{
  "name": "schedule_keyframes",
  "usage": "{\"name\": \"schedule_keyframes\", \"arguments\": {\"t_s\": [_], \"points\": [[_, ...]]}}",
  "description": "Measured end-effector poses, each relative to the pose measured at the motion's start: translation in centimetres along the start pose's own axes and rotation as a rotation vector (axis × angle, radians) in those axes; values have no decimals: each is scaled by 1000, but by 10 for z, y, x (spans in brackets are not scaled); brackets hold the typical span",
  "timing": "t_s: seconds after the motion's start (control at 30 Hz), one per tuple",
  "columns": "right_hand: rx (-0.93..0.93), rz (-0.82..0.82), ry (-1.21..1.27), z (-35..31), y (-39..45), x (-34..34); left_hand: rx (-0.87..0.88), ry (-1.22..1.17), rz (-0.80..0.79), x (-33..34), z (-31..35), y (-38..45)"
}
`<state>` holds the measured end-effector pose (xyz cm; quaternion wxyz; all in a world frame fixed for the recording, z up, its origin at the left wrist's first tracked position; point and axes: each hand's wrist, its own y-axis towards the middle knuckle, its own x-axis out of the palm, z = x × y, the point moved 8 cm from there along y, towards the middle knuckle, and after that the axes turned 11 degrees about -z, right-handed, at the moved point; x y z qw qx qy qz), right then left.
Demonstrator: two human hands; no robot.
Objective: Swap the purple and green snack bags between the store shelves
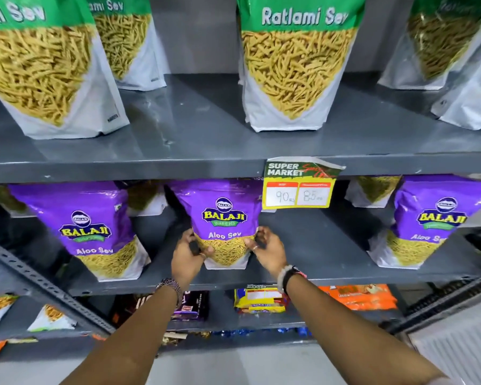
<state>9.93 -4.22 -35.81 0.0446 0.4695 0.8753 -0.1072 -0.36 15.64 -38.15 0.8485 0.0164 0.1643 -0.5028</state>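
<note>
Grey metal store shelves (206, 145) carried green-topped snack bags (297, 65) above. On the middle shelf, left hand (188, 257) and right hand (270, 252) gripped the central purple foil snack bag (224, 218) by both lower sides, still standing. Step judged: lifting it out; next, raise it clear of the shelf lip.

The purple bag (224, 218) just left of the price tag (299, 187) had a white base, yellow sticks showing, and a yellow-lettered logo. Above the tag, the green-topped bag (296, 62) was white below with white lettering. The tag was yellow, green and orange; the shelf (206, 129) behind it, dark grey.
</note>
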Motion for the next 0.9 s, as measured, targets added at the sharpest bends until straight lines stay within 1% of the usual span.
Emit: {"name": "schedule_keyframes", "arguments": {"t_s": [0.07, 0.2, 0.37, 0.6, 0.73, 0.83, 0.9], "points": [[21, 44, -1, 3, -4, -22, -7, -3, -31, 22, 8, 1], [58, 104, -16, 9, -11, -58, -19, -47, -39, 55, 15, 1], [78, 137, -17, 15, -20, -83, -50, -50, -54, 81, 20, -1], [68, 134, 1, 15, -23, -92, -65, -14, -41, 88, 31, -10], [78, 132, -13, 19, -20, -91, -36, 7, -46, 87, 36, -14], [75, 117, -20, 21, -17, -91, 0, 18, -94, 89, 37, -14], [80, 133, -29, 20, -17, -94, 27, 22, -59, 84, 39, -19]]}}
